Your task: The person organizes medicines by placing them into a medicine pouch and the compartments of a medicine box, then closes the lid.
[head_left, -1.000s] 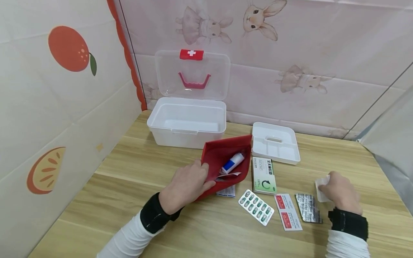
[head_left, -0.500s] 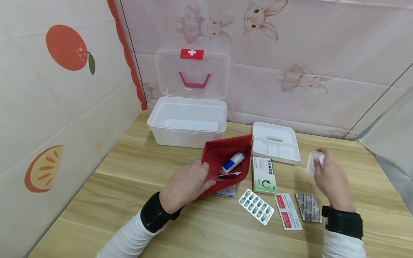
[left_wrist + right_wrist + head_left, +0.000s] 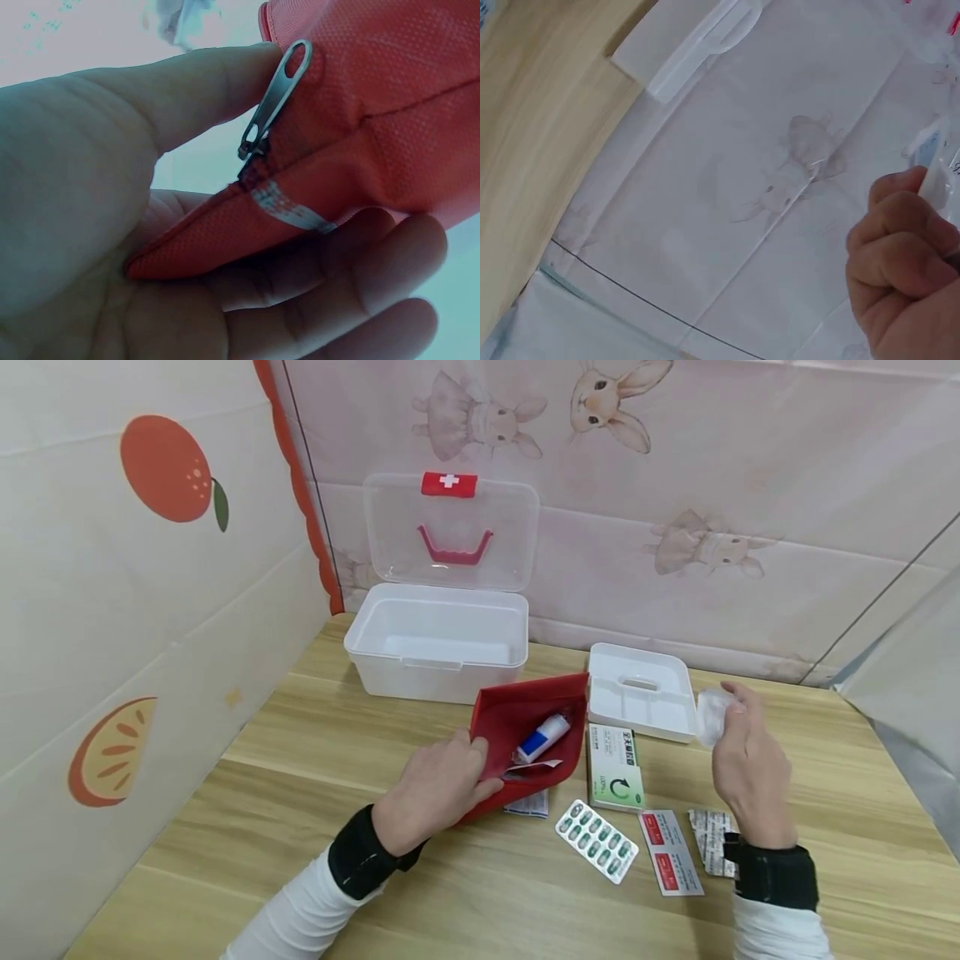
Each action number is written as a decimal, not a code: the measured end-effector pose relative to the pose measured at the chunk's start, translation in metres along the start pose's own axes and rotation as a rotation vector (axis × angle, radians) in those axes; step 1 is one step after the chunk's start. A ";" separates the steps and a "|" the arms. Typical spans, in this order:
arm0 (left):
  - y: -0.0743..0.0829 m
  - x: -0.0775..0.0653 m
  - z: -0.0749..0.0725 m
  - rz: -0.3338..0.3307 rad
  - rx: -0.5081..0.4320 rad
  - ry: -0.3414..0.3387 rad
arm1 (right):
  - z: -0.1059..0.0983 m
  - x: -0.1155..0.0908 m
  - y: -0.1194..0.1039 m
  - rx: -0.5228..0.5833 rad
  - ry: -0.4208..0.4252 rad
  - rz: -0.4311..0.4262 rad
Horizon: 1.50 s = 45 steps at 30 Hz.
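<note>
My left hand [image 3: 438,785] grips the near edge of a red zip pouch [image 3: 525,727], holding it agape; in the left wrist view the thumb and fingers [image 3: 315,292] pinch the red fabric [image 3: 360,135] by the zipper pull [image 3: 274,101]. Inside the pouch lies a blue and white tube [image 3: 542,737]. My right hand [image 3: 746,760] is raised above the table, right of the white tray, and holds a small white packet [image 3: 708,714]; the right wrist view shows curled fingers [image 3: 900,255] on the packet [image 3: 939,176].
A white first-aid box [image 3: 438,643] stands open at the back with its clear lid up. A white insert tray [image 3: 637,692] lies right of the pouch. A green medicine box [image 3: 615,768], a blister strip [image 3: 596,842], a red-labelled sachet [image 3: 670,852] and a foil strip [image 3: 708,839] lie on the wooden table.
My right hand lifted the white packet off the table at the right and carried it up and leftward towards the tray. The left hand kept its hold on the pouch.
</note>
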<state>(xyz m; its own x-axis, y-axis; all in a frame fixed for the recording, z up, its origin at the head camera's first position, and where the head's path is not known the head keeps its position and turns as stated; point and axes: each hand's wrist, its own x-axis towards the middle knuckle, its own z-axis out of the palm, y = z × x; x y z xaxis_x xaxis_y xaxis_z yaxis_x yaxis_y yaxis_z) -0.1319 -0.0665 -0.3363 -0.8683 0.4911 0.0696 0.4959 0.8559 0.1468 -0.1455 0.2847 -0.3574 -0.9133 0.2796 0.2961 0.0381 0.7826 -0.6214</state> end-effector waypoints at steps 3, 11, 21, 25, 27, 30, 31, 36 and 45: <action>0.000 0.000 0.000 0.001 0.000 -0.003 | 0.001 -0.002 -0.007 0.015 0.038 -0.029; 0.000 0.001 0.000 -0.004 0.002 -0.013 | 0.004 -0.004 -0.028 -0.001 0.161 -0.172; 0.001 0.001 0.000 -0.001 0.012 -0.009 | 0.004 0.005 -0.003 -0.185 -0.133 -0.061; 0.000 0.000 0.001 0.004 0.012 -0.003 | 0.008 0.007 0.014 -0.234 -0.296 -0.012; 0.000 0.000 0.000 0.005 0.007 -0.003 | 0.009 0.009 0.020 -0.239 -0.398 0.013; 0.000 0.000 0.000 0.003 -0.002 -0.004 | 0.013 0.010 0.027 -0.219 -0.543 0.028; 0.000 0.000 0.000 0.002 -0.005 -0.004 | 0.015 0.011 0.028 -0.212 -0.576 0.027; 0.000 0.000 -0.001 0.004 -0.002 0.000 | 0.022 0.010 0.033 -0.195 -0.668 0.038; 0.000 0.000 0.000 0.007 0.000 0.003 | 0.013 0.013 0.046 -0.210 -0.650 0.018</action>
<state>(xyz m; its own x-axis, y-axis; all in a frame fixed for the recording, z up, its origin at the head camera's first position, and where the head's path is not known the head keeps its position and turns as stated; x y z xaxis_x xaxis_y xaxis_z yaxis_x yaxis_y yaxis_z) -0.1315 -0.0665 -0.3359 -0.8647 0.4968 0.0736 0.5022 0.8523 0.1464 -0.1612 0.3172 -0.3913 -0.9673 -0.0458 -0.2495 0.0735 0.8907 -0.4486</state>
